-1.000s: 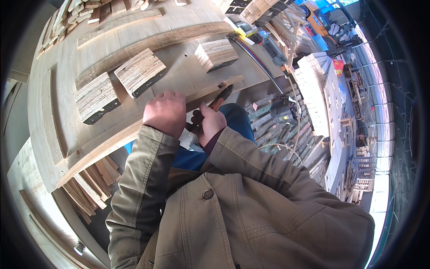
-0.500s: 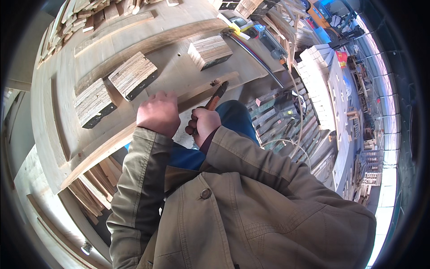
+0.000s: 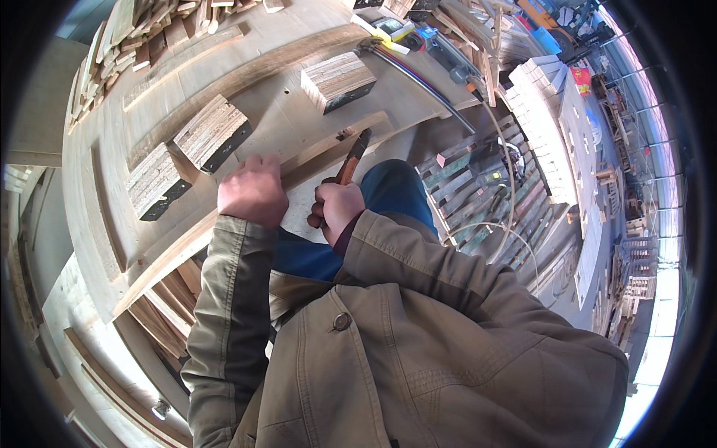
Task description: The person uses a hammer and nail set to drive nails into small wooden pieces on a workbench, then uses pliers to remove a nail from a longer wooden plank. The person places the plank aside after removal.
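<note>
My left hand lies at the table's near edge, its fingers curled over a narrow wooden strip; the fingertips are partly hidden. My right hand is closed around the brown handle of a hammer. The hammer's dark end points away from me, close to the strip's far right part, where a dark mark shows in the wood. Beyond my left hand stand two layered wood blocks with dark sides. A third block sits farther right.
Loose wood pieces are heaped at the far left of the table. A long curved-looking board lies behind the blocks. Tubes hang over the right edge. To the right are slatted pallets, a pale hose and stacked timber.
The view has shifted a little, so the table and blocks appear farther left. The hammer's dark end is slightly higher in the picture. Both hands keep their grip.
</note>
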### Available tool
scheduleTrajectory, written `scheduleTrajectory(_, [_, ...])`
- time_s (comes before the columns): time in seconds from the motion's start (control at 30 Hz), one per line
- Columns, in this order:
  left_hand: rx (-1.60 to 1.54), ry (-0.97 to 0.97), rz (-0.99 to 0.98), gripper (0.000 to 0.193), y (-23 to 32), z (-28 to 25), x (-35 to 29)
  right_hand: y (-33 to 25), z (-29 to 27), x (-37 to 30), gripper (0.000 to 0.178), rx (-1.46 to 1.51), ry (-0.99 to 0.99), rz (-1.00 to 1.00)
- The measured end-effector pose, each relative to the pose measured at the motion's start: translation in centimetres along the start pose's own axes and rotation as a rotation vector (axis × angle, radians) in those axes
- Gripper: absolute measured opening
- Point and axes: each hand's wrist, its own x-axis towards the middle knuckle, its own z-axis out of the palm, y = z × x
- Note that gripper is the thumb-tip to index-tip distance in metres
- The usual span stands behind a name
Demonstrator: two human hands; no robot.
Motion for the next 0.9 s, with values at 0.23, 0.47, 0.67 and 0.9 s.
scheduleTrajectory(0.23, [0.016,0.017,-0.031,0.021,-0.1,0.5,0.3,0.2,-3.2,1.1,0.015,-0.078,-0.071,0.01])
scheduleTrajectory(0.47, [-0.054,0.091,0.068,0.034,-1.5,1.1,1.1,0.6,-9.1,1.7,0.026,-0.53,-0.047,-0.001])
scheduleTrajectory(0.67, [-0.013,0.118,0.054,0.031,-1.1,0.9,1.0,0.1,-10.0,3.0,0.027,-0.501,-0.174,-0.067])
scheduleTrajectory(0.9, [0.016,0.082,0.037,0.027,-0.6,0.4,1.0,-0.7,-12.7,3.7,0.029,-0.79,-0.29,-0.23])
